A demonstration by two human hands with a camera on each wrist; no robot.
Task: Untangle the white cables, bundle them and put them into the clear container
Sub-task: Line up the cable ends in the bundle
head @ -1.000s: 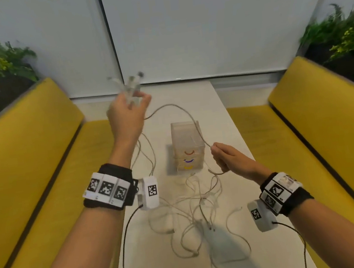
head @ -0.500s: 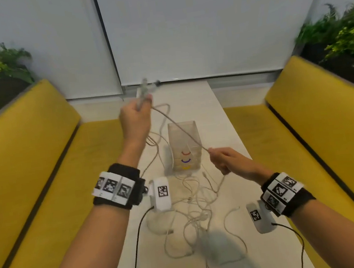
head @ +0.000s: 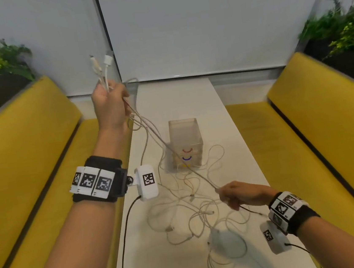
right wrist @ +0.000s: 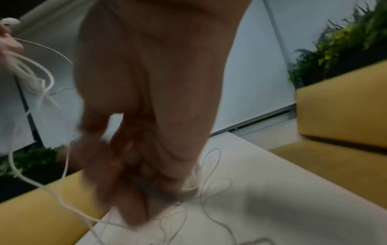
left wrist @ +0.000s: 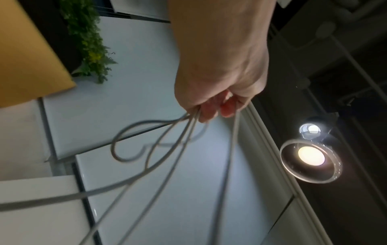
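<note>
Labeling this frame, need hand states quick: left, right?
Left hand: raised, fingers curled around several white cables, plug ends sticking up.
Right hand: low over the table, pinching one taut cable strand stretched from the left hand.

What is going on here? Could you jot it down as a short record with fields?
Left hand: raised, grips several white cables, plug ends sticking up
Right hand: low, pinches one taut cable running up to the left hand
Cable tangle: loose loops on the white table
Clear container: upright on the table beyond the tangle
Seating: yellow benches either side
</note>
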